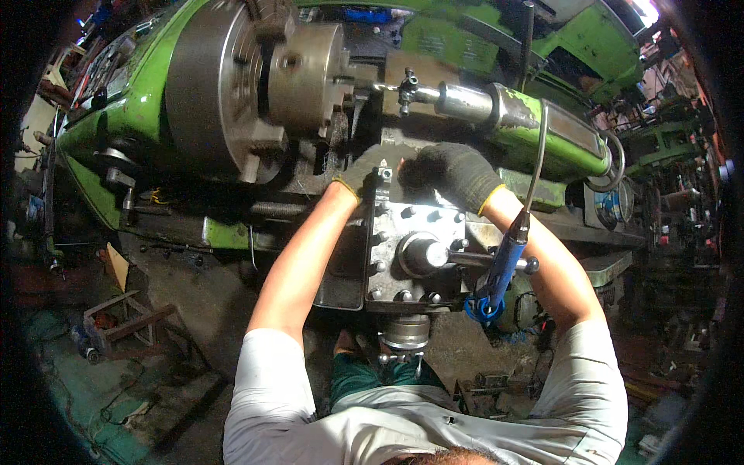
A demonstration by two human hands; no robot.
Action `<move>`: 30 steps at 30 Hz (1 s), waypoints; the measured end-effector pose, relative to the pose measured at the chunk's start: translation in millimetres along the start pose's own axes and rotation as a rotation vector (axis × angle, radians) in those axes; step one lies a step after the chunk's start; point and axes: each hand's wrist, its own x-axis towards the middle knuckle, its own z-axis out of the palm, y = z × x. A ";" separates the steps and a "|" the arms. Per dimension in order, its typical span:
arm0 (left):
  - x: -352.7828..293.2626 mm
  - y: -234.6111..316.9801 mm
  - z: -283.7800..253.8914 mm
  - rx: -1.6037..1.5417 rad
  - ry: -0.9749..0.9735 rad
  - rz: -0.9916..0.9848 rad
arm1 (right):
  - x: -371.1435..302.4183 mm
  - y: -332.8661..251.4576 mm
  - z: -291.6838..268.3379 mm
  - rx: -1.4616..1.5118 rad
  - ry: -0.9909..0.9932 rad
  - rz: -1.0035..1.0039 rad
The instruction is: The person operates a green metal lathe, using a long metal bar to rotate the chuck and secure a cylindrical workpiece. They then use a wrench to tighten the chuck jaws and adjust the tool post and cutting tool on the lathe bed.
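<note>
Both my hands wear dark grey work gloves with yellow cuffs and are at a green metal lathe, just beyond the square tool post (380, 256). My left hand (363, 172) is against the left side of the narrow tool holder (384, 184) that juts from the post; its fingers are hidden. My right hand (459, 172) lies to the right of that holder, fingers curled inward in shadow; what they grip cannot be made out. Beyond my hands, a small tap-like fitting (408, 91) with a cross handle sits between the chuck (306, 81) and the tailstock quill (465, 104).
A large round faceplate (205, 93) stands left of the chuck. The green tailstock (535, 128) is at right. A blue cylindrical handle (505, 267) on a thin grey tube hangs beside my right forearm. The post's lever (488, 262) sticks out rightward. A wooden frame (136, 322) lies on the floor.
</note>
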 end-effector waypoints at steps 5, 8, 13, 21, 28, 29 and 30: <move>-18.7 -35.1 4.4 -0.834 0.014 0.091 | 5.8 8.2 5.6 0.082 0.033 -0.164; -37.4 35.0 8.5 -0.168 0.064 0.134 | 9.1 18.1 21.8 0.076 0.169 -0.265; -73.1 67.4 4.4 0.371 0.252 0.088 | -6.4 18.2 -4.8 0.000 0.007 -0.278; -284.4 -164.9 5.3 0.735 1.491 -0.559 | -22.8 40.4 -13.0 0.611 0.451 0.010; -422.1 -403.7 2.2 -0.659 1.198 -1.096 | 76.8 43.1 -37.2 0.745 0.628 0.115; -428.6 -409.9 -1.7 -1.046 1.196 -1.043 | 81.8 42.5 -39.2 0.792 0.616 0.157; -416.2 -393.8 -7.8 -0.995 1.163 -1.053 | 83.6 44.1 -37.3 0.826 0.621 0.212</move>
